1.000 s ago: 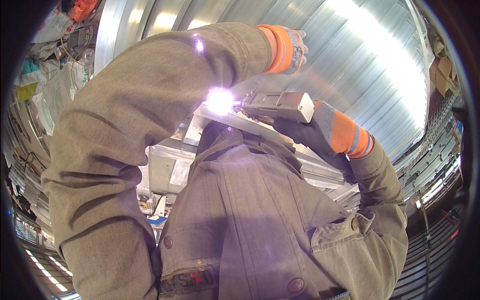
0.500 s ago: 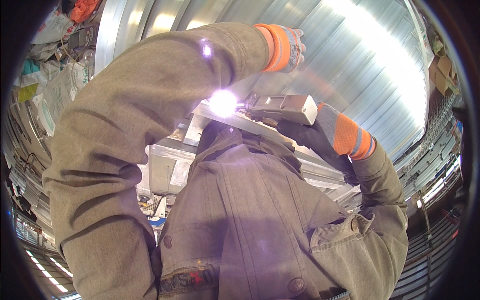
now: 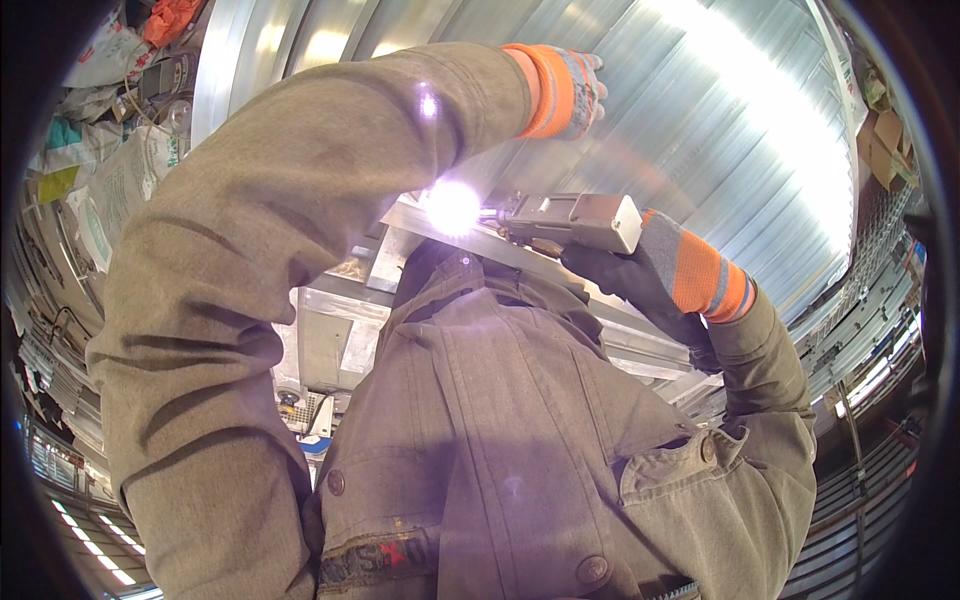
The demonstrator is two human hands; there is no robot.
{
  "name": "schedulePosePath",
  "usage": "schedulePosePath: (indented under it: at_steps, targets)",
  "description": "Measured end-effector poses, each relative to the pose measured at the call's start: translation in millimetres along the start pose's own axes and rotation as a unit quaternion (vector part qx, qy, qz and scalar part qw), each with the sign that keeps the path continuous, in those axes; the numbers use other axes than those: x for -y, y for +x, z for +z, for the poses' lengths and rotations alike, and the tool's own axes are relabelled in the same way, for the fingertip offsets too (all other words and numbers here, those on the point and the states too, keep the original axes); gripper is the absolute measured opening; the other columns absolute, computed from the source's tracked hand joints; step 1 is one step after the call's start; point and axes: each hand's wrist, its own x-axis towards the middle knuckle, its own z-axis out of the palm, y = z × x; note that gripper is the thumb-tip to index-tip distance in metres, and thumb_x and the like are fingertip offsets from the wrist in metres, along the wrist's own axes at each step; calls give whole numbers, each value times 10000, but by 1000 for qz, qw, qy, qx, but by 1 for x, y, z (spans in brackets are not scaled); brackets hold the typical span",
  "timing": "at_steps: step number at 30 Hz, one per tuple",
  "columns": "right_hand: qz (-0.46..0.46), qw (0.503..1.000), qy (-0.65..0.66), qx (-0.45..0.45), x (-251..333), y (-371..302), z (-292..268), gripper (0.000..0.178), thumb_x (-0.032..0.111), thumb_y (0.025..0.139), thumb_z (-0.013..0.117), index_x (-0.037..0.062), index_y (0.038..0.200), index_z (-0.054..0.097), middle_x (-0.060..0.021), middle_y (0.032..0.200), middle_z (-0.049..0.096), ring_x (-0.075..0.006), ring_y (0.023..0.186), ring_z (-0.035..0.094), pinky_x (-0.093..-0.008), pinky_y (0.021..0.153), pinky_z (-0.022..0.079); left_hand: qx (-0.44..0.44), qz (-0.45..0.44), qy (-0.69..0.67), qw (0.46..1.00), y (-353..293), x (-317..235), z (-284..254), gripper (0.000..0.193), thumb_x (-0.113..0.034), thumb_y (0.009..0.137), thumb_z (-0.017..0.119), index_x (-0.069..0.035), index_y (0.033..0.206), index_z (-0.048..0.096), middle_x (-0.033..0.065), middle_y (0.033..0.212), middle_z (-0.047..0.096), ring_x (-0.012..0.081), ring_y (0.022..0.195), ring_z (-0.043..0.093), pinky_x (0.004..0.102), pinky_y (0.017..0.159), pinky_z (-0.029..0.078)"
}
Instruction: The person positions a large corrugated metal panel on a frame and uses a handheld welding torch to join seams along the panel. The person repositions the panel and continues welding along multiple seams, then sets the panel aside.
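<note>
Clasps a boxy metal tool (image 3: 578, 220) in the right hand (image 3: 645, 265) at two o'clock; extends the left hand (image 3: 578, 95) over ribbed metal (image 3: 700, 150) at one, cannot tell its grip.

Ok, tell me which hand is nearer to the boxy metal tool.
Right. The right hand grips the boxy metal tool; the left hand is apart from it, higher in the picture, seen against the ribbed metal panel.

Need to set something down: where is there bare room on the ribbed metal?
The ribbed metal looks bare between the left hand, the right hand and the cardboard at far right, though glare hides part. Crowded: around the bright light, between tool and left sleeve.
</note>
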Motion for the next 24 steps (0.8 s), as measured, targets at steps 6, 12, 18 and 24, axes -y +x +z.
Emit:
schedulePosePath:
  at_steps: [6,12,18,24]
  targets:
    - [-1,1000,7,1,-3,-7,0,367,240,1130,710,96,1467,728,-131,1240,816,-219,1036,762,-380,934,615,-36,-9,-44,998,2,2,12,280,-250,1097,634,-244,1352,749,-20,1637,634,135,1582,501,407,1403,292]
    - [-32,999,6,-17,-12,-11,5,364,229,1122,726,85,1456,733,-117,1208,814,-187,1012,734,-369,916,597,-25,-11,-43,999,-10,-4,-7,233,-196,1048,712,-181,1275,761,15,1531,688,306,1497,592,411,1247,512]
    - [99,986,108,-78,-7,-42,5,438,285,1122,748,58,1494,707,-93,1248,815,-151,1078,729,-339,964,598,-182,-35,-118,976,-1,-10,-19,239,-177,1047,724,-173,1283,762,11,1561,667,295,1489,611,411,1257,514]
    - [91,987,94,-96,-19,-60,-5,418,289,1140,722,43,1479,722,-102,1220,821,-168,1055,742,-348,927,617,-248,63,-8,967,13,-17,10,213,-216,1034,736,-191,1244,760,1,1548,687,229,1515,597,461,1378,370]
